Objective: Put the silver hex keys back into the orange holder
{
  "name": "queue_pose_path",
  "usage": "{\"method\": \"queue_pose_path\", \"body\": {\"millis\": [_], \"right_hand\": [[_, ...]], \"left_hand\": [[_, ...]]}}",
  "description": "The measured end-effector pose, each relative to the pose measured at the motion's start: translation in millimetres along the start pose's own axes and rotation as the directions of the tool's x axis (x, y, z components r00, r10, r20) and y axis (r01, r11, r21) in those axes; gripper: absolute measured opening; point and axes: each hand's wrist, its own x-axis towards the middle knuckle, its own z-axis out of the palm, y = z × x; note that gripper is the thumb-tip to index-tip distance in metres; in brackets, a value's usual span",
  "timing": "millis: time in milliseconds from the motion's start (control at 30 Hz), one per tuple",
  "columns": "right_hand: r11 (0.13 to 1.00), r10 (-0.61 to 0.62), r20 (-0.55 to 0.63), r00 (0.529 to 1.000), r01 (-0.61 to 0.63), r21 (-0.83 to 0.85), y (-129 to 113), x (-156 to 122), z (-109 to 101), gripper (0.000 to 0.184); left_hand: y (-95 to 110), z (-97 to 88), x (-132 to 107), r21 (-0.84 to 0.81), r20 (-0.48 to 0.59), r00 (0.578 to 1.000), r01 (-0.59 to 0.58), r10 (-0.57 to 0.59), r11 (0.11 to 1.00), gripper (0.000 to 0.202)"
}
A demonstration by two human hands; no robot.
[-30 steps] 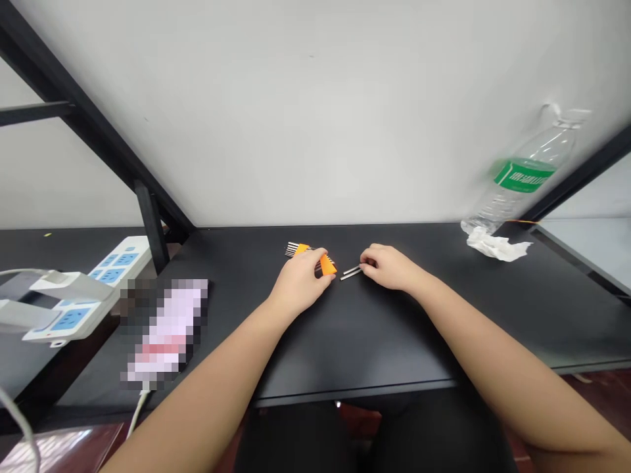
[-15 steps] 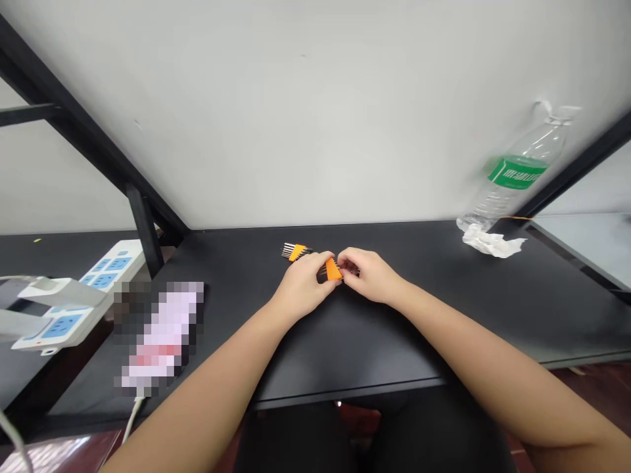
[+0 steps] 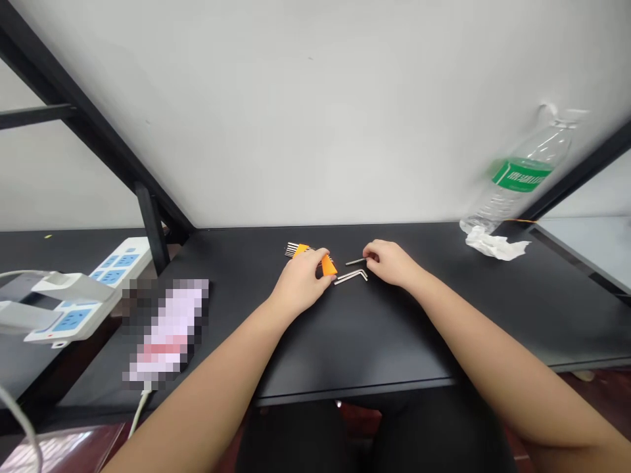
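Observation:
My left hand (image 3: 302, 281) grips an orange hex key holder (image 3: 329, 265) between thumb and fingers, low over the black table. Just behind that hand lies a second orange piece (image 3: 300, 249) with several silver hex keys (image 3: 291, 249) sticking out to the left; whether the two orange parts join is hidden. My right hand (image 3: 389, 261) pinches a hex key (image 3: 355, 262), its long arm pointing left and its other end covered by my fingers. Between the hands, two L-shaped hex keys (image 3: 351, 277) rest side by side on the tabletop.
A clear plastic bottle (image 3: 522, 174) with a green label leans at the wall on the right, beside a crumpled tissue (image 3: 495, 246). To the left are a blurred-out phone (image 3: 170, 328) on a cable and a white power strip (image 3: 106, 279). Black frame bars flank the table (image 3: 355, 348).
My right hand has moved right, away from the orange holder, with a hex key in its fingers. Two hex keys now show on the table between my hands. The left hand keeps its grip.

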Motion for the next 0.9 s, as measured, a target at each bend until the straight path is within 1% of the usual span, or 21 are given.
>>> {"method": "queue_pose_path", "body": {"millis": [67, 167, 267, 367, 433, 500, 600, 667, 767, 833, 900], "right_hand": [[0.996, -0.081, 0.026, 0.996, 0.082, -0.023, 1, 0, 2, 0.016], [0.979, -0.2, 0.077, 0.977, 0.201, -0.01, -5, -3, 4, 0.013], [0.966, -0.256, 0.122, 0.959, 0.259, -0.015, -12, -7, 4, 0.016], [0.968, -0.249, 0.127, 0.96, 0.252, -0.006, -18, -11, 2, 0.018], [0.968, -0.252, 0.075, 0.965, 0.25, 0.028, -24, -12, 2, 0.018], [0.953, -0.284, 0.015, 0.959, 0.281, 0.113, -31, -12, 4, 0.022], [0.91, -0.314, -0.052, 0.948, 0.316, 0.267, -41, -11, 10, 0.016], [0.904, -0.289, -0.083, 0.954, 0.301, 0.305, -45, -11, 14, 0.012], [0.908, -0.241, -0.097, 0.966, 0.26, 0.33, -47, -11, 18, 0.009], [0.912, -0.218, -0.109, 0.97, 0.242, 0.33, -46, -11, 18, 0.013], [0.93, -0.185, -0.133, 0.974, 0.217, 0.298, -42, -10, 16, 0.017]], "left_hand": [[1, -0.1, -1, -0.01, -0.007, 1.0, -0.015, 0.015, 1.0, 0.041], [2, 0.0, -1, -0.03, -0.009, 0.999, -0.032, 0.032, 0.999, 0.04], [1, 0.7, 0, -0.038, -0.003, 1.0, -0.03, 0.03, 0.999, 0.04], [1, 1.0, 0, -0.047, -0.005, 1.0, -0.022, 0.022, 0.999, 0.04], [4, 0.2, 0, -0.058, -0.006, 1.0, -0.03, 0.03, 0.998, 0.038], [9, -1.3, 0, -0.074, 0.013, 0.998, -0.065, 0.066, 0.995, 0.028], [16, -3.2, 0, -0.115, 0.041, 0.992, -0.113, 0.118, 0.987, 0.013], [19, -3.2, -1, -0.142, 0.041, 0.991, -0.118, 0.125, 0.983, 0.011], [18, -1.5, -1, -0.146, 0.045, 0.99, -0.127, 0.134, 0.981, 0.013], [16, -0.1, 0, -0.109, 0.048, 0.989, -0.131, 0.137, 0.985, 0.012], [12, 0.9, 1, -0.053, 0.036, 0.993, -0.113, 0.115, 0.992, 0.017]]}}
